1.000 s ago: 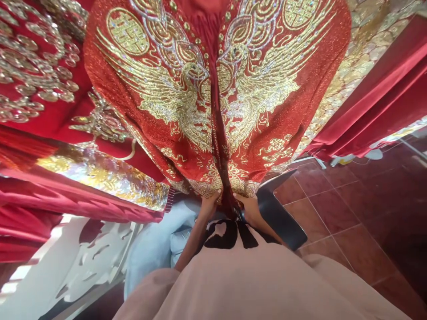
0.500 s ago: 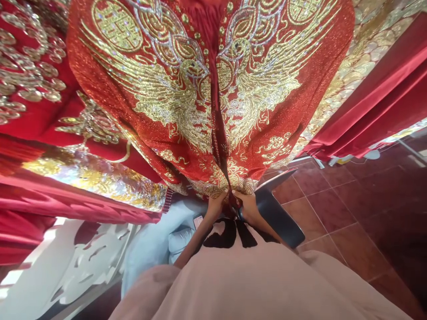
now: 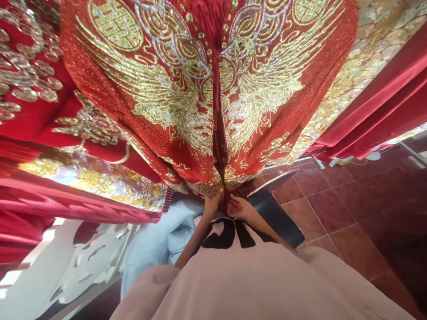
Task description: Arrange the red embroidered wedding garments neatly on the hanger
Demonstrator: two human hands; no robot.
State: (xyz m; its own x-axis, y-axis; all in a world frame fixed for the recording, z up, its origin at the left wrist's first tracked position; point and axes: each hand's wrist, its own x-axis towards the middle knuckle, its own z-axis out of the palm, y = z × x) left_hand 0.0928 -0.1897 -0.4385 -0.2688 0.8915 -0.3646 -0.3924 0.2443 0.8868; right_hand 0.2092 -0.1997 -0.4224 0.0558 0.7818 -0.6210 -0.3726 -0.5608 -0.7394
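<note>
The largest thing here, the red coat [image 3: 207,104], spreads across the middle from the far edge down to just in front of the person, its dark opening [image 3: 219,129] running from far to near between the 2 front halves. Work seems to centre on the near end of that opening, at the gold hem [image 3: 205,189]. The left grip [image 3: 211,204] pinches the hem on the left side of the opening; the right grip [image 3: 243,210] has its fingers curled in by the right edge, though I cannot tell whether cloth is caught between them. To do this well, I would hold the left edge taut, bring the right edge level with it, and pinch plain cloth rather than raised stitching, which could snag; small moves should keep the hem from puckering. Counted by falling size, there are 1 coat in hand, 1 pink shirt [image 3: 233,284] on the person, 1 white cutout panel [image 3: 88,262] at near left, 1 black panel [image 3: 278,218] just right of the hands, 2 gold birds, left bird [image 3: 163,100] and right bird [image 3: 260,84], 2 large round badges [image 3: 115,24] towards the far edge, and 1 black bow [image 3: 220,235] on the shirt.
</note>
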